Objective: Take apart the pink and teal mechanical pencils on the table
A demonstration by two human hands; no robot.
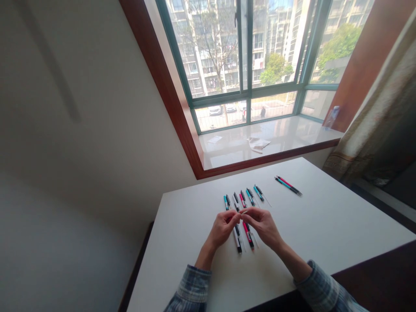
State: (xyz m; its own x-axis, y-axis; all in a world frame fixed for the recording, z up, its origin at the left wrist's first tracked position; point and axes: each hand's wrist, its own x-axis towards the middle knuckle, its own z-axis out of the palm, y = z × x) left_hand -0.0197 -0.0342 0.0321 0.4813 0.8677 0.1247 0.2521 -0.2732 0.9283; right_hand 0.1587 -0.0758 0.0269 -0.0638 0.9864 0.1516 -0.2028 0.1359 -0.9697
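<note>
My left hand [222, 229] and my right hand [262, 226] meet above the middle of a white table [308, 225]. Their fingertips pinch a small, thin, pale piece [244, 212], too small to identify. Several slim pens [250, 196] with teal, black or red barrels lie side by side just beyond my fingers. Two more, a black pen [237, 239] and a red-and-black pen [248, 235], lie partly under my hands. Thin clear strips lie beside some pens. Farther right, a small bundle of pens [288, 185] rests apart from the row.
Beyond the table's far edge is a white window sill [276, 134] holding a crumpled white cloth [259, 144], a paper slip [215, 139] and a plastic bottle [331, 117]. A curtain [367, 143] hangs at right. A wall [65, 130] rises at left.
</note>
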